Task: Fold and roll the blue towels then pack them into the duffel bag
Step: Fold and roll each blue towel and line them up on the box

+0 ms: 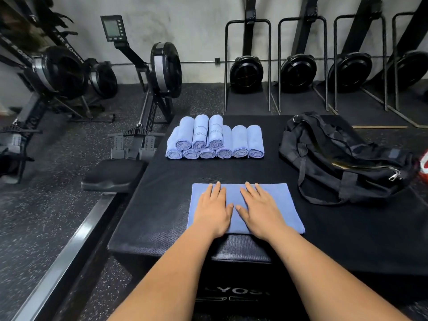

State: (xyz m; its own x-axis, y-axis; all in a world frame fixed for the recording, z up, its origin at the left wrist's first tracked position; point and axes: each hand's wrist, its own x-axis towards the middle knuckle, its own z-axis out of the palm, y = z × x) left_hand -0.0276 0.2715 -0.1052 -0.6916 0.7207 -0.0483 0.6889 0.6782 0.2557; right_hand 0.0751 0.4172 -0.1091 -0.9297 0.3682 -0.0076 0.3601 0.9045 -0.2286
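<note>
A folded blue towel [284, 205] lies flat near the front edge of a black padded box [162, 200]. My left hand [214, 210] and my right hand [260, 210] press on it side by side, fingers straight and palms down. Behind it, several rolled blue towels [215, 140] are stacked in two layers at the back of the box. A black duffel bag [342, 158] slumps to the right, its zipper partly open near its right end.
Rowing machines [159, 72] stand on the speckled rubber floor to the left, one rail [69, 246] running alongside the box. More upright machines [298, 70] line the back wall. A red and white object [424, 165] peeks in at the right edge.
</note>
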